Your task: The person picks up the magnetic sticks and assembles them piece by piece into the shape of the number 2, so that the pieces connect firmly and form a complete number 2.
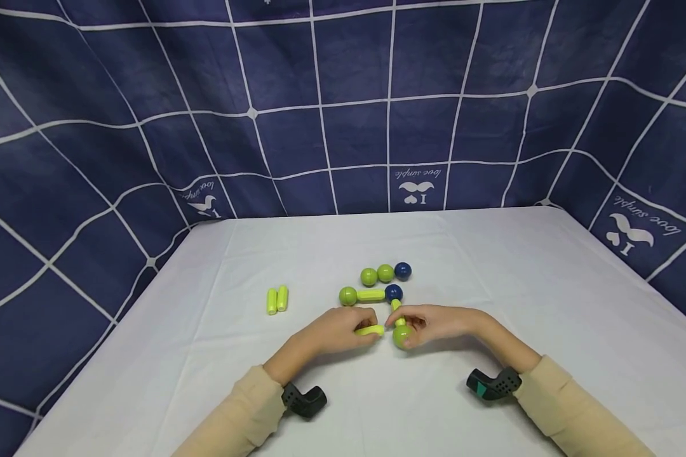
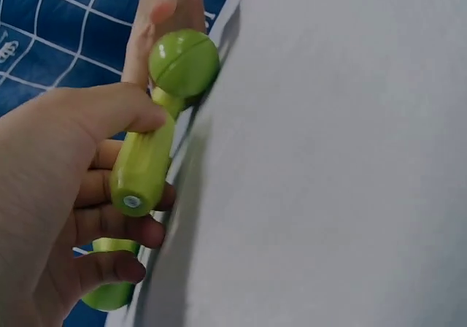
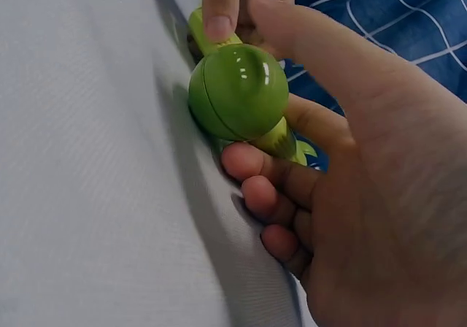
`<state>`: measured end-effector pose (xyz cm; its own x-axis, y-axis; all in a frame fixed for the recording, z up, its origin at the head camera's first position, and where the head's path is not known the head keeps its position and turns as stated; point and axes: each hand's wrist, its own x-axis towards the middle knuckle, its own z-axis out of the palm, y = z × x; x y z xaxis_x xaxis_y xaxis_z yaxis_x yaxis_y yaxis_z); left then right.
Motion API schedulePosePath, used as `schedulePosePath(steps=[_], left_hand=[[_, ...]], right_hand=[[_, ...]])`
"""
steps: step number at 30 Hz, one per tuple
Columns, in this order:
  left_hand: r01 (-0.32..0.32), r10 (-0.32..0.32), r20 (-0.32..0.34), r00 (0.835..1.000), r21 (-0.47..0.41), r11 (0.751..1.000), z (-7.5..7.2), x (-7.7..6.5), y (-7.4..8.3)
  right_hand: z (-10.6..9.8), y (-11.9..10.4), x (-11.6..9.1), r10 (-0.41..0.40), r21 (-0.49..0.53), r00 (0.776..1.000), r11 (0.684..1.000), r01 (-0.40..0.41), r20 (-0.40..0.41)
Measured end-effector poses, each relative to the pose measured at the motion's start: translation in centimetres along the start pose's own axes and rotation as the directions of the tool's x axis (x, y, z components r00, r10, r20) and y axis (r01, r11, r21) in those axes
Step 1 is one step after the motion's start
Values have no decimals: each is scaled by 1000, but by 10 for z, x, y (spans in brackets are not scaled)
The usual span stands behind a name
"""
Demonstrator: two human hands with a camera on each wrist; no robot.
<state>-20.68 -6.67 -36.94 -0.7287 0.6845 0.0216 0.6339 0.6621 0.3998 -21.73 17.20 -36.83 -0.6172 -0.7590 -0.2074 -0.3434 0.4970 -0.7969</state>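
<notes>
My left hand (image 1: 343, 330) pinches a yellow-green rod (image 2: 142, 163) between thumb and fingers. A small silvery disc shows in the rod's near end, and its other end points at a green ball (image 3: 239, 92). Curled around that ball is my right hand (image 1: 443, 322), its fingertips low against the side. Whether rod and ball touch is hard to tell. A second yellow-green rod (image 1: 397, 309) joins this ball to a dark blue ball (image 1: 393, 292). From the blue ball another rod (image 1: 370, 295) runs left to a green ball (image 1: 348, 296).
Behind the joined pieces, two green balls (image 1: 368, 277) and a dark blue ball (image 1: 403, 271) sit in a row. Two loose yellow-green rods (image 1: 272, 301) lie side by side at the left. A white cloth (image 1: 234, 393) covers the table, with a navy checked curtain (image 1: 354, 133) around it.
</notes>
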Motion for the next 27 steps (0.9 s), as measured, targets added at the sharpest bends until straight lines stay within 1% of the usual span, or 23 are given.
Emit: schedulePosePath(steps=[4, 8, 9, 11, 18, 27], left_hand=[[14, -18, -47, 999, -74, 997, 8, 1, -5], [3, -17, -88, 996, -156, 988, 12, 0, -7], [-4, -12, -94, 995, -171, 985, 13, 0, -7], [-15, -5, -103, 995, -188, 982, 14, 0, -7], [-21, 3, -104, 995, -178, 984, 14, -1, -4], [-22, 2, -102, 995, -188, 982, 14, 0, -2]], right_hand=[[3, 1, 2, -15, -16, 1000, 1000, 15, -18], [8, 6, 5, -38, -10, 998, 999, 37, -57], [8, 7, 6, -53, -20, 997, 998, 52, -61], [9, 9, 6, -56, -18, 996, 998, 54, -71], [10, 9, 8, -33, -8, 994, 999, 33, -100], [11, 10, 9, -20, -3, 991, 1000, 20, -130]])
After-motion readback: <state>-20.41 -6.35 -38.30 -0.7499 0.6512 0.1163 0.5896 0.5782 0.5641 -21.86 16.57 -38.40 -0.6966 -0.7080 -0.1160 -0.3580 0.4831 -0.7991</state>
